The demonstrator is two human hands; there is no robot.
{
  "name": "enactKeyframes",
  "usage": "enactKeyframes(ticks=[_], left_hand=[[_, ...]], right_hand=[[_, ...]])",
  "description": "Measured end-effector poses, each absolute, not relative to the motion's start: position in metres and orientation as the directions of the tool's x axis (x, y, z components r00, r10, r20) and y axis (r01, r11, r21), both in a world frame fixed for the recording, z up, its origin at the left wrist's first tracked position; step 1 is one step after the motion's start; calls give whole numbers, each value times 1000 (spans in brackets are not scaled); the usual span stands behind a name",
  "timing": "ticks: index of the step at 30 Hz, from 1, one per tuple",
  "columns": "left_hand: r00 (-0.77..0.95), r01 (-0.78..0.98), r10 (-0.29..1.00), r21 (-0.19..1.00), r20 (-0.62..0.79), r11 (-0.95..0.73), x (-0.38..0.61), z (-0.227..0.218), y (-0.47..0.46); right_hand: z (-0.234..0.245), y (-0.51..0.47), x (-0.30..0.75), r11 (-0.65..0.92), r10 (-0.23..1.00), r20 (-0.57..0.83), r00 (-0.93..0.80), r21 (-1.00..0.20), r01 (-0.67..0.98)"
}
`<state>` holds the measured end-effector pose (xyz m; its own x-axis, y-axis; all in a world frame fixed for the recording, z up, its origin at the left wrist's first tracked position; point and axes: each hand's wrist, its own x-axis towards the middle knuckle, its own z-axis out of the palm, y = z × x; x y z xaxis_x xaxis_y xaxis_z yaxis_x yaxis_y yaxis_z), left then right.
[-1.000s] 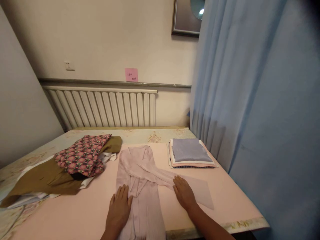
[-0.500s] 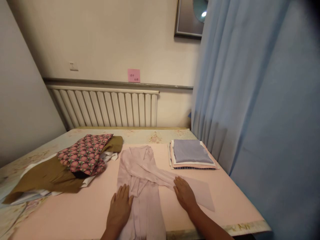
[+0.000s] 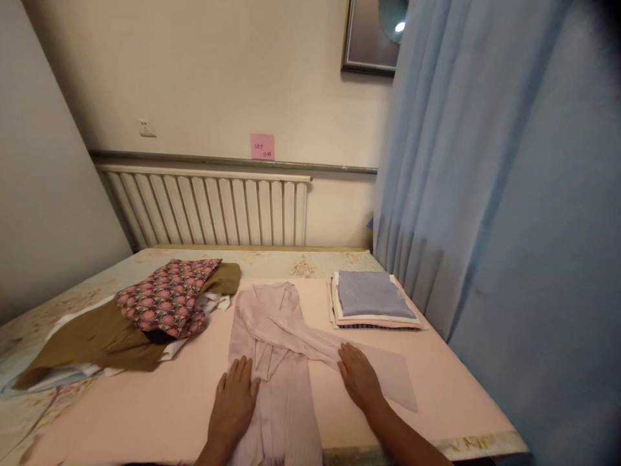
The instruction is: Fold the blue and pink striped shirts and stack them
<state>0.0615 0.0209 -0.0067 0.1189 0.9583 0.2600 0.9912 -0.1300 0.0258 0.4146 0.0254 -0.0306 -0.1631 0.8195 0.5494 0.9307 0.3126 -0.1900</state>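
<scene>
A pale lilac blouse (image 3: 286, 388) lies on a pink sheet, its V-neck collar at the far end. One sleeve crosses the body and stretches out to the right, where its wide end spreads flat. My left hand (image 3: 233, 395) rests flat on the blouse's left edge, fingers stretched forward and open. On the outstretched sleeve lies my right hand (image 3: 358, 375), palm down, fingers extended and slightly bent over the fabric. Neither hand grips the cloth. The blouse's lower end runs out of view at the bottom.
Right of the collar sits a stack of folded clothes (image 3: 376, 298), blue-grey on top. At left is a loose heap with a floral garment (image 3: 169, 294) over a brown garment (image 3: 101, 340). A blue curtain (image 3: 460, 162) hangs along the right. A radiator (image 3: 213, 207) stands behind.
The whole view has shifted very slightly. Both hands and the blouse stay in the same positions relative to each other.
</scene>
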Motion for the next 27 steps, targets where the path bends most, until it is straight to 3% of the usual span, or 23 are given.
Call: enactKeyframes(ticks=[27], left_hand=[[132,990,946,15,297,-143,60,-10,22]], right_hand=[[-29,25,414,303,834,527,-166,-185,935]])
